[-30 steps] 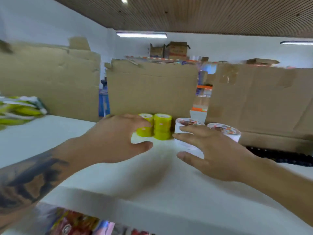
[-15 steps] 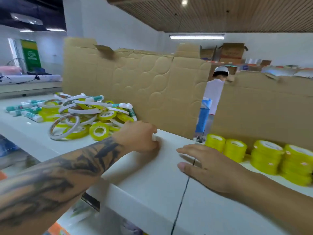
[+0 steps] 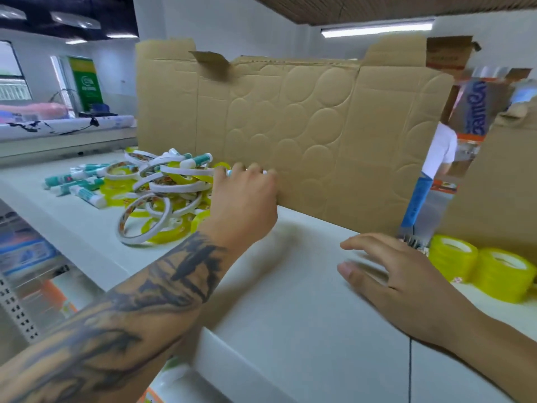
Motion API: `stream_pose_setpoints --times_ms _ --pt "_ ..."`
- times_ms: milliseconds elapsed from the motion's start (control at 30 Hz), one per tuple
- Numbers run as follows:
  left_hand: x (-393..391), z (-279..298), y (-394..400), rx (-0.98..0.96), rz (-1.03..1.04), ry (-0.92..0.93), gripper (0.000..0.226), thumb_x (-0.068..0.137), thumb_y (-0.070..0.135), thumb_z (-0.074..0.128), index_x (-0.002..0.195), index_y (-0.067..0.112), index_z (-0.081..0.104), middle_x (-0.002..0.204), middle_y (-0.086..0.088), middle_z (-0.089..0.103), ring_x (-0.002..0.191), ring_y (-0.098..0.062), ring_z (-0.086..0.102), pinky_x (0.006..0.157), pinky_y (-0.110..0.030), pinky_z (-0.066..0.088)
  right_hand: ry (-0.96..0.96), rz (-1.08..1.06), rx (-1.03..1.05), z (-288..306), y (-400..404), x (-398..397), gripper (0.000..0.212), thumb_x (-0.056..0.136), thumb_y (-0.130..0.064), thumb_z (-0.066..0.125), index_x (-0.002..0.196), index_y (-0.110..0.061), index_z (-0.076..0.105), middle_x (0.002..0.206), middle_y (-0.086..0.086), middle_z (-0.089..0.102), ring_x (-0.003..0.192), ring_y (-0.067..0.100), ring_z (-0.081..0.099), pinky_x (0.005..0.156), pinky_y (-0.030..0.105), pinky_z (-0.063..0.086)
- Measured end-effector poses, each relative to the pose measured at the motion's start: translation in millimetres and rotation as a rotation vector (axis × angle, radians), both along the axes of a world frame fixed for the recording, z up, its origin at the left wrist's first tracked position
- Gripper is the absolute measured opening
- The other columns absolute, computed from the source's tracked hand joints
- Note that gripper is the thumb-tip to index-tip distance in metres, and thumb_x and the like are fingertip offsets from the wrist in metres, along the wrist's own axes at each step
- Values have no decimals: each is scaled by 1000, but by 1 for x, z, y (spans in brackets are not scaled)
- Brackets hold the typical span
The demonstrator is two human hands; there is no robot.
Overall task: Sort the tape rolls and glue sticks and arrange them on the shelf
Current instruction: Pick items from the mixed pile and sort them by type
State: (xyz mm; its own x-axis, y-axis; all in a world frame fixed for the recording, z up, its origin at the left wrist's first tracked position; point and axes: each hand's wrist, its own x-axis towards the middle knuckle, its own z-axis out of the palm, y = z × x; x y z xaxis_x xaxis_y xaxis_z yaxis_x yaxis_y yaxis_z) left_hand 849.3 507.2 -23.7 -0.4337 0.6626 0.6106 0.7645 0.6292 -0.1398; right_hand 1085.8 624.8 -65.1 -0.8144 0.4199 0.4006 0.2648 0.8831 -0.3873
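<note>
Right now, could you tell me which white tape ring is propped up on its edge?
The big white tape ring at the pile's near edge; the other rings lie flatter.

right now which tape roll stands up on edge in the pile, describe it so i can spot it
Start at the cardboard sheet standing on the white shelf, then drop to the mixed pile at its left foot. The white-rimmed roll at the pile's near edge stands tilted; its neighbours lie flat.
</note>
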Motion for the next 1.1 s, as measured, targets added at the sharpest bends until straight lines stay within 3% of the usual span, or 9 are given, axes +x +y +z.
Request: stream_pose_setpoints --times_ms 167,433,533,600,733,800,867,967,1100 --pt "-10 -2 -3 -41 42 -155 35 90 21 63 124 24 55 115 -4 51 112 -32 53 71 -40 38 -4 15 7 0 -1 0 43 86 -72 46 121 -49 58 128 -36 51 123 -17 40 94 2 29" --pt "-9 10 -19 68 106 -203 18 88 7 55 103 17 51 104 -9 61 96 -36 60 67 -37 36 8 57 32 1 -3 0 42 86 -72 46 120 -50 57 125 -40 49 118 -22 37 91 -3 26" --pt "-9 14 -21 98 113 -201 23 87 2 53 104 17 56 98 -9 65 80 -32 53 65 -36 34 26 69 33 1 -4 1 43 85 -72 45 119 -49 57 123 -43 47 116 -24 35 91 -4 24" --pt "-6 18 -21 114 111 -173 29 87 0 52 108 17 61 98 -9 67 86 -34 59 66 -36 34 23 74 46 2 -4 0 45 85 -72 46 120 -48 58 123 -44 46 116 -24 36 92 -4 24" --pt "2 18 -16 192 -104 -119 29 88 10 59 112 26 66 101 0 73 97 -30 66 70 -36 44 26 70 76 3 -7 2 48 85 -71 47 122 -45 59 123 -41 47 116 -17 43 94 2 27" --pt "12 10 -9 202 -430 -336 23 89 12 66 105 28 69 96 8 74 89 -19 67 76 -35 52 41 53 86 4 -9 3 49 86 -70 49 127 -45 55 123 -34 51 117 -7 48 96 14 35" --pt "28 5 -3 231 -669 -708 21 89 6 71 99 25 70 88 7 76 79 -18 69 74 -36 58 78 39 70 5 -11 2 50 87 -64 57 133 -47 48 123 -29 53 116 -2 51 97 22 39" --pt "41 6 3 379 -772 -1136 19 91 -3 70 95 15 67 82 -3 76 70 -22 69 63 -40 63 145 35 71 8 -12 1 55 86 -54 67 136 -45 45 126 -25 55 122 -1 51 100 26 43" --pt "46 8 2 434 -787 -1431 9 92 -4 68 99 2 66 88 -18 71 73 -30 67 61 -37 62 249 -13 89 10 -11 0 52 83 -50 73 130 -37 55 124 -20 57 119 2 54 100 31 46"
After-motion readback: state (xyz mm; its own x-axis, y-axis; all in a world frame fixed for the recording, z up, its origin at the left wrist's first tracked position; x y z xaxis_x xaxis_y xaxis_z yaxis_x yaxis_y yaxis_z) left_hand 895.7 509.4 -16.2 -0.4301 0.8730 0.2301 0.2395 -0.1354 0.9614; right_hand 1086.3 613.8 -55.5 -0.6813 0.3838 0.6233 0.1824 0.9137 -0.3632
